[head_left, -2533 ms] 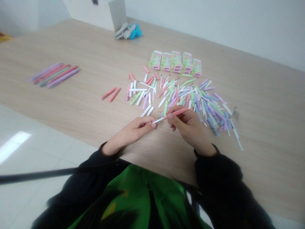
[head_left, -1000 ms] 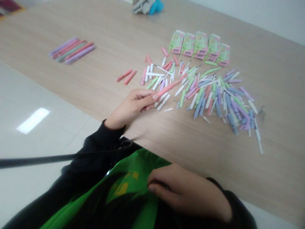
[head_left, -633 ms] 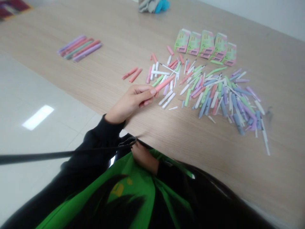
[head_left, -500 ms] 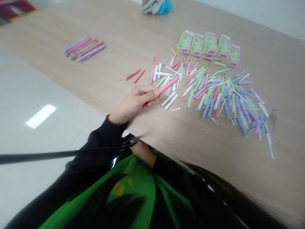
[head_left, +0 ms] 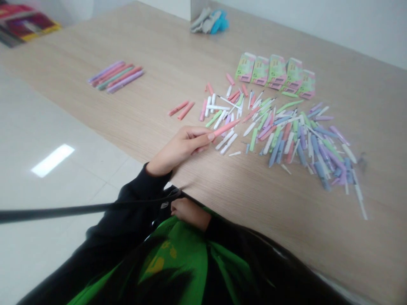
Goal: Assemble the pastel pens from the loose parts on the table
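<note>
My left hand (head_left: pixel 193 145) is closed, pinching a pink pen barrel (head_left: pixel 226 128) between thumb and fingers above the table. The barrel points right, its narrower end over the near-left part of a loose heap of pen parts (head_left: pixel 282 140). White caps and thin refills lie just beyond it. My right hand (head_left: pixel 190 213) is low by the table's front edge, in front of the green apron (head_left: pixel 178 245). Its fingers are curled, and whatever they hold, if anything, is hidden.
Two pink pen pieces (head_left: pixel 185 110) lie left of the heap. Farther left is a row of several assembled pens (head_left: pixel 116 77). Small green-and-pink boxes (head_left: pixel 276 70) stand behind the heap. Grey and blue gloves (head_left: pixel 210 22) lie at the back. A black strap (head_left: pixel 79 209) crosses the lower left.
The view has tilted up slightly, so the table sits lower in the picture. My right hand has drawn back a little from the table edge. My left hand still grips the pink pen barrel.
</note>
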The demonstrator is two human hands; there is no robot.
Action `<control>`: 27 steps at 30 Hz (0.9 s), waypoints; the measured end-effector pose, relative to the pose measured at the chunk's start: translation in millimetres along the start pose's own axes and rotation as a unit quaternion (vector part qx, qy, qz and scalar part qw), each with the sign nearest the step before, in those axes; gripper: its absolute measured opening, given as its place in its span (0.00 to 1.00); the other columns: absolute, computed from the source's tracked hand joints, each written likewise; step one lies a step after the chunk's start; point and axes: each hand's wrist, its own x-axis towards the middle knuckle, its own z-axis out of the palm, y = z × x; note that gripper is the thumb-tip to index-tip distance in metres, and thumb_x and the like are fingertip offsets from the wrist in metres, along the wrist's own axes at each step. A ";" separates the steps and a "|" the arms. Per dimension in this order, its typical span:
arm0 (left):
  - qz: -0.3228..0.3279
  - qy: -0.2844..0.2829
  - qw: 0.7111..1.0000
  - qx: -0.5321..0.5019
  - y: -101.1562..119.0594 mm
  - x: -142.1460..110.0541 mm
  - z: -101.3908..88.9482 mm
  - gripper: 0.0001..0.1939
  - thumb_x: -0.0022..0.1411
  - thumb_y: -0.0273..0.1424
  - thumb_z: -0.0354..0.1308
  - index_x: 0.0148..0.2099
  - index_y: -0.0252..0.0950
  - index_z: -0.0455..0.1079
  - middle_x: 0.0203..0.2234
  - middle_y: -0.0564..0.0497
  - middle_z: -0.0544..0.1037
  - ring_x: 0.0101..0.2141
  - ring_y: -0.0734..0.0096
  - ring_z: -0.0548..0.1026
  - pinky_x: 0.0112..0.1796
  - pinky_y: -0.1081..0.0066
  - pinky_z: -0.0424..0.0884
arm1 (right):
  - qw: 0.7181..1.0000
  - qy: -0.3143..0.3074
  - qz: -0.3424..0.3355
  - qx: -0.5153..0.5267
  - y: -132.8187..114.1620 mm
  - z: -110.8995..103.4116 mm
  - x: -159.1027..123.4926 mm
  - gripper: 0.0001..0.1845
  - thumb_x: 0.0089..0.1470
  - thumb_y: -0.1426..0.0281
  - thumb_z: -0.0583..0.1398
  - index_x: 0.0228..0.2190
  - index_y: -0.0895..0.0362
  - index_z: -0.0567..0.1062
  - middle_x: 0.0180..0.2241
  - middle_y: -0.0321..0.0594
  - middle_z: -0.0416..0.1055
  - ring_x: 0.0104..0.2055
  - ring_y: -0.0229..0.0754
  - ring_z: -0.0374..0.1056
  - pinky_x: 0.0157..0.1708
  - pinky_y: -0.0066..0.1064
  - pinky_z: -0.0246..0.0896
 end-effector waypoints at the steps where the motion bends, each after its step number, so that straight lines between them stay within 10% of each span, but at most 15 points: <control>1: -0.003 0.005 1.000 -0.005 -0.4 0.0 -0.2 0.21 0.68 0.39 0.57 0.24 0.35 0.63 0.18 0.57 0.58 0.20 0.77 0.54 0.24 0.70 0.48 | 1.000 -0.012 -0.007 -0.011 -2.4 -0.2 -3.9 0.11 0.62 0.69 0.62 0.44 0.60 0.77 0.46 0.45 0.75 0.46 0.44 0.73 0.48 0.40 0.70; 9: -0.009 0.022 0.999 -0.024 -6.0 1.4 0.0 0.17 0.68 0.37 0.55 0.27 0.34 0.66 0.18 0.57 0.58 0.21 0.77 0.54 0.24 0.69 0.47 | 0.979 -0.065 -0.164 -0.103 -60.9 -54.6 -97.5 0.10 0.63 0.72 0.59 0.40 0.60 0.81 0.38 0.41 0.79 0.41 0.37 0.73 0.43 0.24 0.65; 13: -0.003 -0.009 1.000 -0.001 3.9 8.8 11.1 0.22 0.70 0.37 0.53 0.23 0.34 0.60 0.18 0.56 0.58 0.21 0.77 0.55 0.25 0.70 0.49 | 0.980 0.145 -0.099 -0.091 -64.3 -129.0 -146.9 0.11 0.62 0.72 0.59 0.41 0.57 0.82 0.36 0.39 0.79 0.38 0.38 0.73 0.40 0.27 0.65; 17: 0.019 -0.101 0.994 0.029 27.4 34.0 37.0 0.23 0.69 0.39 0.54 0.22 0.35 0.59 0.17 0.56 0.59 0.21 0.77 0.56 0.25 0.70 0.50 | 0.895 0.428 0.045 -0.118 -33.0 -211.4 -160.0 0.11 0.58 0.69 0.62 0.41 0.59 0.79 0.27 0.36 0.75 0.28 0.39 0.69 0.32 0.31 0.62; 23: 0.038 -0.174 0.984 0.006 32.7 89.0 84.5 0.24 0.68 0.41 0.55 0.22 0.35 0.57 0.17 0.57 0.58 0.20 0.78 0.55 0.25 0.72 0.52 | 0.811 0.552 0.064 -0.180 15.1 -260.8 -156.1 0.10 0.57 0.71 0.60 0.38 0.61 0.80 0.30 0.41 0.74 0.31 0.41 0.67 0.38 0.37 0.62; 27: -0.003 -0.156 0.987 -0.023 12.8 98.6 99.8 0.23 0.68 0.42 0.53 0.23 0.36 0.58 0.17 0.58 0.57 0.19 0.78 0.54 0.23 0.72 0.50 | 0.853 0.521 0.031 -0.027 15.7 -248.2 -170.8 0.15 0.60 0.67 0.59 0.46 0.60 0.78 0.27 0.36 0.71 0.26 0.36 0.65 0.30 0.32 0.61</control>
